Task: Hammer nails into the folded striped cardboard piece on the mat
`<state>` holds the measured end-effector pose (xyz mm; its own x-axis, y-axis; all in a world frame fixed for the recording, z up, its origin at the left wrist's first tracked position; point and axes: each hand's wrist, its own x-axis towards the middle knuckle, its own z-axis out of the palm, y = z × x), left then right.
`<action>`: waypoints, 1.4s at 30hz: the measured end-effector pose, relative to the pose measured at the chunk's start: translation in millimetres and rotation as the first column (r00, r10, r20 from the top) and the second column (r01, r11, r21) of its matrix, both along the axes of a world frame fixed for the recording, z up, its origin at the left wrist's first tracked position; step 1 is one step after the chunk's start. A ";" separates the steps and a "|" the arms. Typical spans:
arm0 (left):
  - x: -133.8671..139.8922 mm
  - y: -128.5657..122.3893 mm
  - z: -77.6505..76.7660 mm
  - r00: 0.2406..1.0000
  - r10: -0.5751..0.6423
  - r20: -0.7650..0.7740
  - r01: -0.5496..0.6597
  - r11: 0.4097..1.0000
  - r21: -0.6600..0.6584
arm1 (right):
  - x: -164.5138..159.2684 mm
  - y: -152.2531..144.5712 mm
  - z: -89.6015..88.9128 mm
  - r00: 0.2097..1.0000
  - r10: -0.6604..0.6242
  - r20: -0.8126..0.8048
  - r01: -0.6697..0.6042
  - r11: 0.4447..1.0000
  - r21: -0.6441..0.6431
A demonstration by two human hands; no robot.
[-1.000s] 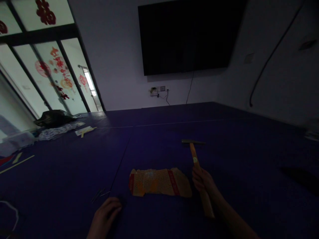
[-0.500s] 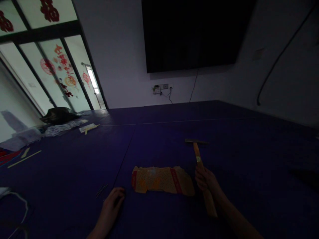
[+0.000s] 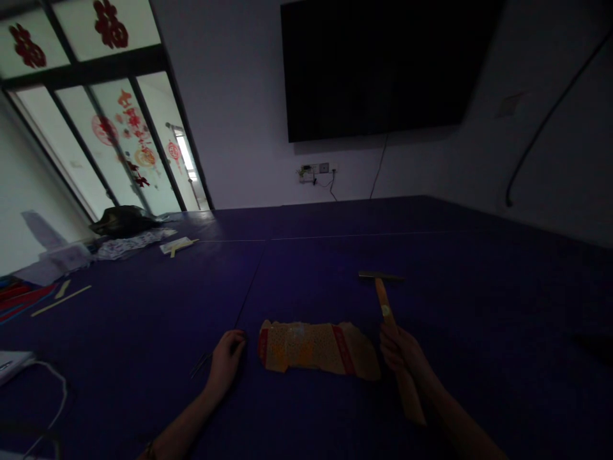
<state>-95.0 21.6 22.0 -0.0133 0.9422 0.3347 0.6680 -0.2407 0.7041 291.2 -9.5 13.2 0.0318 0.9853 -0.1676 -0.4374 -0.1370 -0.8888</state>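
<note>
Hammer (image 3: 386, 311) in right hand (image 3: 403, 350), fingers wrapped around wooden handle about midway, metal head pointing between 11 and 12 o'clock, butt end toward 5. Clock read from centre of tan packaging piece (image 3: 313, 351), which lies flat on dark blue-purple surface (image 3: 306, 281), between the two hands: speckled, irregular edges, red band at each side, orange patches on left part, shiny patch near top edge. Right hand at 3 o'clock, just beside the piece; hammer head at 1 to 2, apart from it. Can't tell if hammer touches the surface. Left hand (image 3: 228, 358) at 9 o'clock, near but apart from piece, fingers curled in narrow; can't tell whether anything is pinched there. Thin dark rods (image 3: 200, 364) just beyond left hand, also 9 o'clock, partly hidden by it. Farther out: white device (image 3: 14, 365) at 9, white cable (image 3: 64, 390) between 8 and 9, pale yellow strips (image 3: 61, 305) just past 9, black bag (image 3: 124, 220) and crumpled sheets (image 3: 136, 244) at 10. Sockets (image 3: 318, 170) on wall at 12, large dark screen (image 3: 383, 70) above them toward 1, black cord (image 3: 550, 128) at 2.
</note>
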 end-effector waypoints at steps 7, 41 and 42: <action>1.4 -5.2 -0.7 0.999 -0.027 0.042 0.026 0.999 0.030 | 1.7 1.6 -4.6 1.000 -0.004 0.011 0.004 1.000 0.007; 189.2 5.2 41.2 0.792 -0.469 0.391 0.566 0.805 -0.178 | -22.5 -13.6 23.1 0.991 -0.130 0.025 0.128 0.989 0.067; 194.2 7.7 35.4 0.811 -0.481 0.334 0.558 0.808 -0.190 | -22.8 -13.7 22.9 0.991 -0.132 0.023 0.130 0.989 0.069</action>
<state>99.1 29.3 57.4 0.4549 0.8816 0.1259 0.2818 -0.2766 0.9187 268.5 -23.2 36.1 0.1648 0.9815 -0.0980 -0.4226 -0.0195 -0.9061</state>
